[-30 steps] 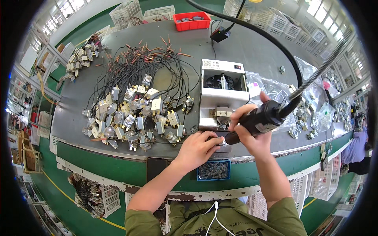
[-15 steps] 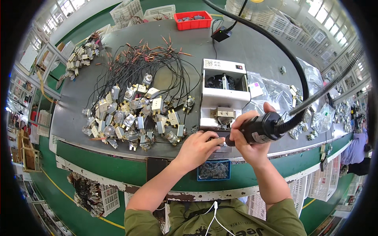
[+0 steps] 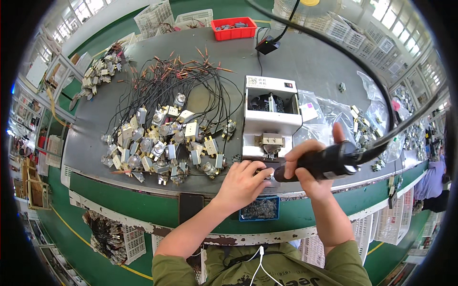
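My right hand (image 3: 309, 167) is wrapped round a black power screwdriver (image 3: 329, 162), held nearly level with its tip toward the left. A thick dark cable runs from its rear to the upper right. My left hand (image 3: 243, 183) is closed, thumb and fingers pinched on something small just at the driver's tip; the fingers mostly hide it. Both hands are at the bench's front edge, right before a white and silver screw feeder machine (image 3: 271, 121). Left of my left hand lies a heap of thermostats (image 3: 162, 143) with black leads and copper-coloured bulbs.
A blue tray of small metal screws (image 3: 260, 217) sits at the front edge below my hands. Clear plastic bags (image 3: 329, 114) and loose metal parts lie to the right. At the back stand a red bin (image 3: 234, 34) and a black power adapter (image 3: 268, 45).
The screwdriver's rear end has swung slightly down and right, and my right hand's grip has shifted with it. My left hand stays almost in place at the tip.
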`<action>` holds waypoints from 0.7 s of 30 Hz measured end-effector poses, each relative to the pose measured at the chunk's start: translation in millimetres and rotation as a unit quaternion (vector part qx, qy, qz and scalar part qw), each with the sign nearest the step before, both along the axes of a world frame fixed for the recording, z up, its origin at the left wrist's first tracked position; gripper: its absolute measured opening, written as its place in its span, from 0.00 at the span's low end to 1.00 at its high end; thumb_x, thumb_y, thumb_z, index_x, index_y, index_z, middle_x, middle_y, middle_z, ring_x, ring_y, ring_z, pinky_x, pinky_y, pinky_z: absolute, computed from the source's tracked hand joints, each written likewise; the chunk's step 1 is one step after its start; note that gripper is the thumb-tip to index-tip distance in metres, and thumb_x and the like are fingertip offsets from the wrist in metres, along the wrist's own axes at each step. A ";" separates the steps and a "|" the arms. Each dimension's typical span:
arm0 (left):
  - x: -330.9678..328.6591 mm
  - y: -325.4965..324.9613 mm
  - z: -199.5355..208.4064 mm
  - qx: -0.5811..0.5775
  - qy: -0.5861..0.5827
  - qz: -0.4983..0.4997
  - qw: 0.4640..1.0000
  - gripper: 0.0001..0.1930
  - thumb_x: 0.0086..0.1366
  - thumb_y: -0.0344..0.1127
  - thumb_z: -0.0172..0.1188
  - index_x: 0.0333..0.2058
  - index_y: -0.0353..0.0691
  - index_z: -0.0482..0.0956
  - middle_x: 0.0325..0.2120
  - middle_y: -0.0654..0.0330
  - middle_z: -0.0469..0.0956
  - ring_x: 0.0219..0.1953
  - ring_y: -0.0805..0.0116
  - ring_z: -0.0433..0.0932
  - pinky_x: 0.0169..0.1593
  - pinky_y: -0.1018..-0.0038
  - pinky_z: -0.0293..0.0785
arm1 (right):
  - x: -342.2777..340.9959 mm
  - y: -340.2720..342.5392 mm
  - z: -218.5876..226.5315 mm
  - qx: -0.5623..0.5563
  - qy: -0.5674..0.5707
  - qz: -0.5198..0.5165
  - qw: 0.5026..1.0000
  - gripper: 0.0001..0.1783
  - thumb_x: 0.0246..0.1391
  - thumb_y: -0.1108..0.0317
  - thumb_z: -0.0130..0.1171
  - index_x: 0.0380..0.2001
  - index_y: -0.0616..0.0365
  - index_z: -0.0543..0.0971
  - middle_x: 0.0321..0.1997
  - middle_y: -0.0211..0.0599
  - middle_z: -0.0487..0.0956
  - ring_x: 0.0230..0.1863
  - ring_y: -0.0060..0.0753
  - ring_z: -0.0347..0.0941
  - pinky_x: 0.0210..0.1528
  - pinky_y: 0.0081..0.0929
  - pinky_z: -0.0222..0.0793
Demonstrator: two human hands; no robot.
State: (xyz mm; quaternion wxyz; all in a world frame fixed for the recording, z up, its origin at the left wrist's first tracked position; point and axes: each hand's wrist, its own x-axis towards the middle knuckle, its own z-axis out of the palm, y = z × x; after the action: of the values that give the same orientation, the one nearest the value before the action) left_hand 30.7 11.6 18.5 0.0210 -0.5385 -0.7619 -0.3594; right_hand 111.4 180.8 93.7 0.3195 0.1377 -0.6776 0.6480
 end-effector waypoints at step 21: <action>-15.0 -13.2 20.1 -0.012 0.019 0.007 1.000 0.14 0.56 0.34 0.69 0.43 0.45 0.80 0.43 0.61 0.77 0.45 0.57 0.76 0.46 0.62 0.71 | 14.1 -23.2 40.4 -0.122 0.055 -0.051 0.990 0.64 0.54 0.81 0.60 0.72 0.37 0.22 0.46 0.54 0.78 0.30 0.31 0.79 0.37 0.32 0.81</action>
State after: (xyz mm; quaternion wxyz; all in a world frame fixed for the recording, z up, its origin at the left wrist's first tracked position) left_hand 15.7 -1.6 38.6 0.0314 -0.5402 -0.7695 -0.3393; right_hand 125.4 157.7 134.1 0.4037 0.0983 -0.5807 0.7001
